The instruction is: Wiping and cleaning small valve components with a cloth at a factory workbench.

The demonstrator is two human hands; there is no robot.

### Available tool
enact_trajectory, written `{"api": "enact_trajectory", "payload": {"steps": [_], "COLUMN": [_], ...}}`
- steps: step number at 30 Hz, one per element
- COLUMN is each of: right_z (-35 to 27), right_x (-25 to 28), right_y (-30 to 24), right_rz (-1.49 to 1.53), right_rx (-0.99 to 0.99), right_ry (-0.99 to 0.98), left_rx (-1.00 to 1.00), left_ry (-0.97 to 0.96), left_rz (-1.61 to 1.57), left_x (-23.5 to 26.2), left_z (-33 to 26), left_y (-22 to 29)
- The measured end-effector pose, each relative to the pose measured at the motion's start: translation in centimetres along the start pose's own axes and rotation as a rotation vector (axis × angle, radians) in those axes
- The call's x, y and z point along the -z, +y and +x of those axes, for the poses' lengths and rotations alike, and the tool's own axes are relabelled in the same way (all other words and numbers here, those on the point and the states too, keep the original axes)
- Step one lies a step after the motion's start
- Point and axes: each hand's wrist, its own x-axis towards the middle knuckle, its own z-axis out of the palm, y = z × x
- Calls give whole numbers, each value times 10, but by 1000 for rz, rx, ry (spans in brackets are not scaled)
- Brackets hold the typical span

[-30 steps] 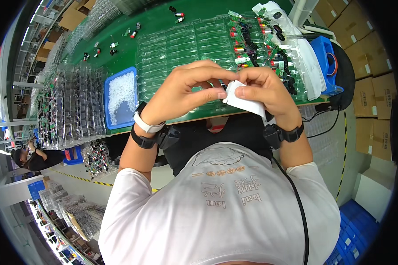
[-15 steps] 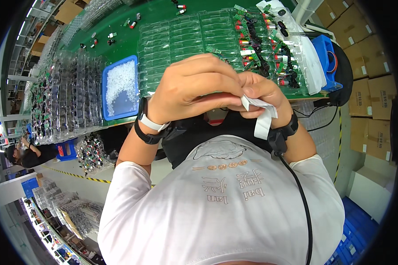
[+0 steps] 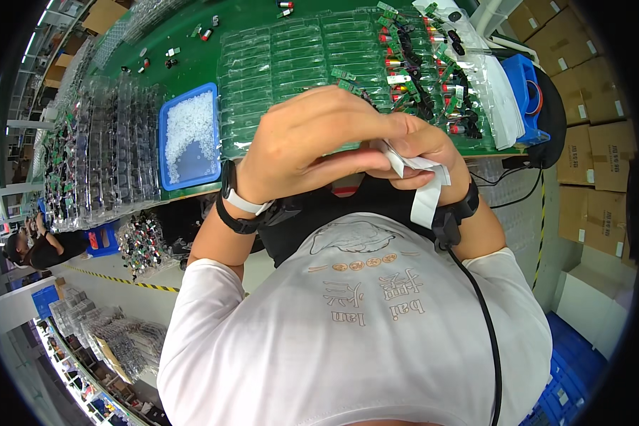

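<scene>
Both hands are raised close under the head camera, above the near edge of the green workbench [image 3: 192, 53]. The left hand [image 3: 312, 142] is curled over from 9 o'clock, fingers folded narrow onto the top of a white paper strip [image 3: 424, 199]. The right hand [image 3: 422, 153] meets it from 3 o'clock and pinches the same strip between thumb and fingers; the loose tail hangs down toward 6 o'clock, over the black wrist strap [image 3: 454, 213]. Exactly where the fingertips meet is hidden behind the left knuckles, so whether anything small is held inside the paper cannot be told.

Judgement on doing this well: the strip looks thin and limp, so the pinch points should sit near each other and the pull should stay along its length, or it may tear or curl. The hanging tail should be kept off the strap.

At 12 o'clock lie clear plastic trays [image 3: 298, 50]; those toward 1 o'clock hold small green circuit boards [image 3: 405, 71] with red and black parts. A blue bin [image 3: 187, 135] of white pieces sits at 10 o'clock. Cardboard boxes [image 3: 596, 128] stack at 3 o'clock.
</scene>
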Motion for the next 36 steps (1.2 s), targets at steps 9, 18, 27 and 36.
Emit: {"api": "enact_trajectory", "payload": {"steps": [9,18,27,36], "right_z": [2,0,-1,23], "right_x": [-5,-10,-23,-31], "right_y": [-1,-9,-11,-1], "right_rz": [64,-67,-504,-503], "right_rx": [24,79,559,673], "right_ry": [15,49,353,494], "left_rx": [-203,-57,830,561], "left_ry": [22,-22,675,495], "left_rz": [165,150,-1134,-956], "left_x": [0,14,-1,-39], "left_z": [-3,5,-18,-32], "left_y": [-4,-9,-13,3]}}
